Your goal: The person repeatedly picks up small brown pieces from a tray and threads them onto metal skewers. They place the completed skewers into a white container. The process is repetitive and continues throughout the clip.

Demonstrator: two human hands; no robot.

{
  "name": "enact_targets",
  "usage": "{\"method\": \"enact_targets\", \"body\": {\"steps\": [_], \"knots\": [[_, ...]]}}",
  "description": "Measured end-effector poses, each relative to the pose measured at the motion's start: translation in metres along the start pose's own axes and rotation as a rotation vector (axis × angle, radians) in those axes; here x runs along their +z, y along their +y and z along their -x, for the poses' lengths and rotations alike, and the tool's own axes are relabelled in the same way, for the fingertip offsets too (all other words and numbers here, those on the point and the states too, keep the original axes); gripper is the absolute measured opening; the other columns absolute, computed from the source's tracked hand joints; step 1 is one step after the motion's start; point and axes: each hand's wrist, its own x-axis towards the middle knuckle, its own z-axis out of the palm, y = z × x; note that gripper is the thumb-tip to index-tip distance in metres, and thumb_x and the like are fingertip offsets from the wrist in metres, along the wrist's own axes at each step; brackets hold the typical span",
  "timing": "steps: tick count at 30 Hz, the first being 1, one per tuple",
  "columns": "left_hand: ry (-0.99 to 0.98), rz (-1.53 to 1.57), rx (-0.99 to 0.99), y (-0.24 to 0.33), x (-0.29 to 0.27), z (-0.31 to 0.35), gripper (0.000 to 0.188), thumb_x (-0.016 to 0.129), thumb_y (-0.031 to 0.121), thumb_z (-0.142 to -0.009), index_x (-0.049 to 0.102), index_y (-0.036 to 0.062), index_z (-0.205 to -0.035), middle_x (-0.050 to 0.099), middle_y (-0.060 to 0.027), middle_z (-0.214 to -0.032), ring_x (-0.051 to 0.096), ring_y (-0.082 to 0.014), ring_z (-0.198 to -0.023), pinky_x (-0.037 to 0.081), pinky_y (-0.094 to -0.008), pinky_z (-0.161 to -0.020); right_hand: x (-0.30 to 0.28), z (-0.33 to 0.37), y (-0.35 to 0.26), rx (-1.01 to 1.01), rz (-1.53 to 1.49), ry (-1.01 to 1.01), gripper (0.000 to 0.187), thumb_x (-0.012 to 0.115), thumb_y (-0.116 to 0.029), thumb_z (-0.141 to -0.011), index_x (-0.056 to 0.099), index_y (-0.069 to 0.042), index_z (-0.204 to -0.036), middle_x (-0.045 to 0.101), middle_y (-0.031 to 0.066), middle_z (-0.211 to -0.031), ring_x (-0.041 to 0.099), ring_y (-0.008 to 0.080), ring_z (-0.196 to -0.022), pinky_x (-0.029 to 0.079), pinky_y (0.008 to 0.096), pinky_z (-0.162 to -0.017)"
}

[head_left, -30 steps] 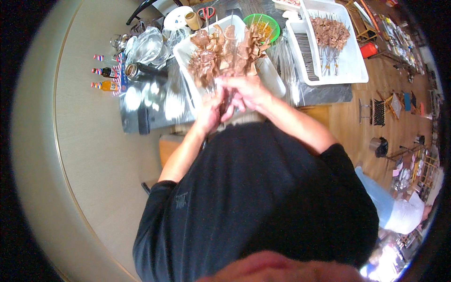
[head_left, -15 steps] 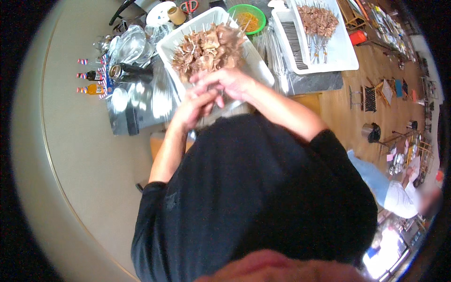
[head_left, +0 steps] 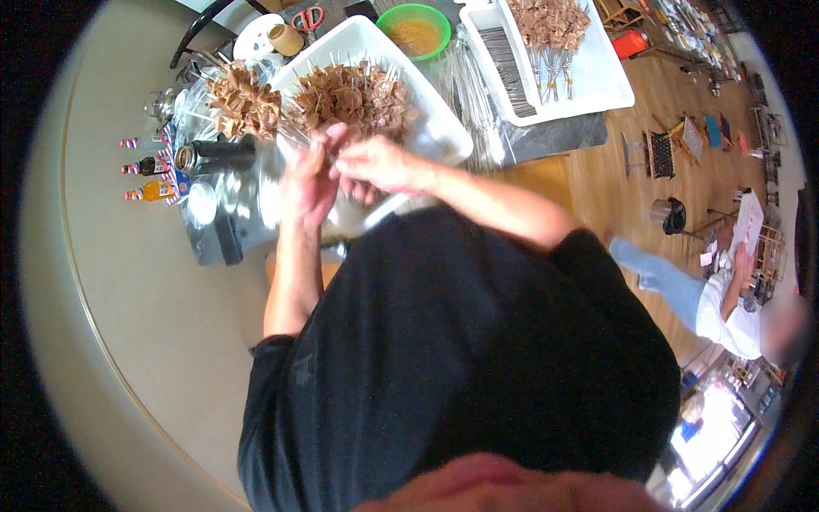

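A bundle of meat skewers (head_left: 243, 101) is in my left hand (head_left: 307, 188), its fingers closed round the bare sticks and the meat end pointing up and left. Close against it, my right hand (head_left: 380, 164) has its fingers bent in toward the sticks; anything pinched in them is too small to make out. Just beyond my hands, a white tray (head_left: 444, 141) holds a pile of more meat skewers (head_left: 350, 98).
A second white tray (head_left: 589, 101) with bundled skewers and a narrow bin of dark sticks stands right. Behind are a green basket (head_left: 444, 32) of thin yellow strands, red scissors (head_left: 307, 19) and a tape roll (head_left: 286, 39). A dark jar (head_left: 213, 158) and bottles (head_left: 149, 191) sit left. Another person walks at right.
The skewer bundle has come out over the left side of the tray in my left hand. My hands, overlapping before, are now side by side. The other person has shifted.
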Motion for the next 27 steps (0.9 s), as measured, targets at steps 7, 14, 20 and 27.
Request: {"method": "enact_targets", "body": {"steps": [7, 14, 20, 27], "knots": [[0.214, -1.862, -0.157, 0.017, 0.053, 0.018, 0.033, 0.07, 0.038, -0.095, 0.074, 0.005, -0.097, 0.076, -0.0118, -0.093, 0.072, -0.0254, -0.083, 0.056, -0.0369, -0.077, -0.041, 0.014, 0.0, -0.498, 0.749, 0.165, 0.017, 0.057, -0.009, -0.097, 0.067, -0.001, -0.087, 0.063, 0.0074, -0.067, 0.06, 0.0173, -0.059, 0.049, 0.0329, -0.056], [-0.286, -1.984, 0.394, 0.009, 0.069, 0.014, 0.043, 0.073, 0.007, -0.081, 0.061, 0.0053, -0.123, 0.069, -0.0171, -0.104, 0.067, -0.0384, -0.096, 0.053, -0.0467, -0.087, -0.045, 0.025, -0.029, -0.403, 1.039, -0.06, 0.016, 0.06, -0.013, -0.092, 0.066, 0.001, -0.085, 0.067, 0.0253, -0.08, 0.068, 0.0431, -0.079, 0.054, 0.0499, -0.072], [-0.117, -1.925, 0.102, -0.001, 0.053, 0.03, 0.036, 0.063, 0.008, -0.093, 0.06, 0.0106, -0.129, 0.071, -0.0184, -0.096, 0.069, -0.0381, -0.084, 0.057, -0.0442, -0.072, -0.117, -0.007, -0.061, 0.107, 0.476, -0.238, 0.024, 0.058, -0.021, -0.102, 0.072, -0.003, -0.107, 0.073, 0.005, -0.083, 0.066, 0.0078, -0.07, 0.053, 0.025, -0.06], [0.39, -1.928, -0.175, 0.003, 0.026, 0.092, 0.022, 0.056, 0.017, -0.1, 0.065, 0.0081, -0.119, 0.067, -0.0234, -0.098, 0.066, -0.0425, -0.091, 0.053, -0.0472, -0.077, -0.273, -0.12, -0.041, -0.05, 1.477, 0.761, 0.024, 0.06, -0.016, -0.089, 0.075, -0.009, -0.106, 0.071, 0.0212, -0.11, 0.071, 0.0358, -0.102, 0.056, 0.0473, -0.089]]}}
